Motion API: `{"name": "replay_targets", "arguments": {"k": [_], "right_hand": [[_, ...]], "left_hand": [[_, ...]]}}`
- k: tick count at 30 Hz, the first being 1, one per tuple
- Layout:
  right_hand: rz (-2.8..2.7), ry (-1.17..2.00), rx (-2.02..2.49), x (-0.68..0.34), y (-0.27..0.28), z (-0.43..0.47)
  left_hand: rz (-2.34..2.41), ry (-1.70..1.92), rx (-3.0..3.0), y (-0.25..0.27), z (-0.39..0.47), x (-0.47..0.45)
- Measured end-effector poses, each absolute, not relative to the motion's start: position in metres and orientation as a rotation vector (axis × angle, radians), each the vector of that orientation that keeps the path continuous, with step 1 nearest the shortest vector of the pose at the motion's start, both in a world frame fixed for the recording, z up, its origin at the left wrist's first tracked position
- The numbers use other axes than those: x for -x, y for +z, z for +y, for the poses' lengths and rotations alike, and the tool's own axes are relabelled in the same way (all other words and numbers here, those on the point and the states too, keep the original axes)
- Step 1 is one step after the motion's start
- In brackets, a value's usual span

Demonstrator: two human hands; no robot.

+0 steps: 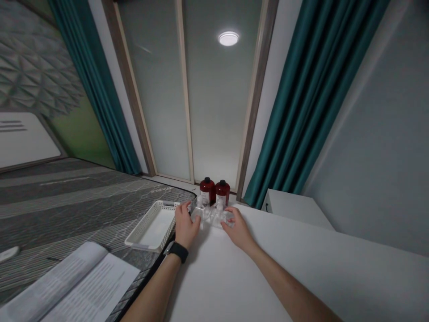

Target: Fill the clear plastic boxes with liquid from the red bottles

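At the far end of the white tabletop [228,264], a cluster of clear plastic [214,215] sits between my two hands; small bottle-like shapes show in it, but its exact kind is hard to make out. My left hand [186,226], with a dark watch on its wrist, grips the left side of the cluster, thumb towards me and fingers bent over it. On the right side, my right hand [237,227] holds the clear plastic between thumb and fingers. Two dark red bottles [207,190] with black caps and pale labels stand upright right behind the plastic.
Left of my left hand, a white perforated basket [134,243] rests on the grey patterned bed [110,192]. An open book [90,277] lies nearer on the bed. Beyond the table's far right stands a white cabinet [298,208]. Frosted sliding doors [217,112] and green curtains [301,103] rise behind.
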State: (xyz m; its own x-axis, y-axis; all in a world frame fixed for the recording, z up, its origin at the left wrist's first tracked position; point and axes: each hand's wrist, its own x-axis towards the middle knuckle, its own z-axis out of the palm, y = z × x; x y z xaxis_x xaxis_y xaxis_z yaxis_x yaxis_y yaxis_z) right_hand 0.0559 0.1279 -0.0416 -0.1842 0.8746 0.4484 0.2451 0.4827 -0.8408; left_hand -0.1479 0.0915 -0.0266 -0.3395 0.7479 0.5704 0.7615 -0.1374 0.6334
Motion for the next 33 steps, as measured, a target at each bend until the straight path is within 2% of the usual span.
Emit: {"name": "replay_targets", "arguments": {"k": [12, 33], "right_hand": [[-1.734, 0.799, 0.946, -0.043, -0.049, 0.142], [-1.749, 0.805, 0.962, -0.037, -0.047, 0.140]], "left_hand": [[-2.404, -1.465, 1.972, -0.042, 0.103, 0.169], [-2.387, -1.552, 2.024, -0.040, 0.107, 0.167]]}}
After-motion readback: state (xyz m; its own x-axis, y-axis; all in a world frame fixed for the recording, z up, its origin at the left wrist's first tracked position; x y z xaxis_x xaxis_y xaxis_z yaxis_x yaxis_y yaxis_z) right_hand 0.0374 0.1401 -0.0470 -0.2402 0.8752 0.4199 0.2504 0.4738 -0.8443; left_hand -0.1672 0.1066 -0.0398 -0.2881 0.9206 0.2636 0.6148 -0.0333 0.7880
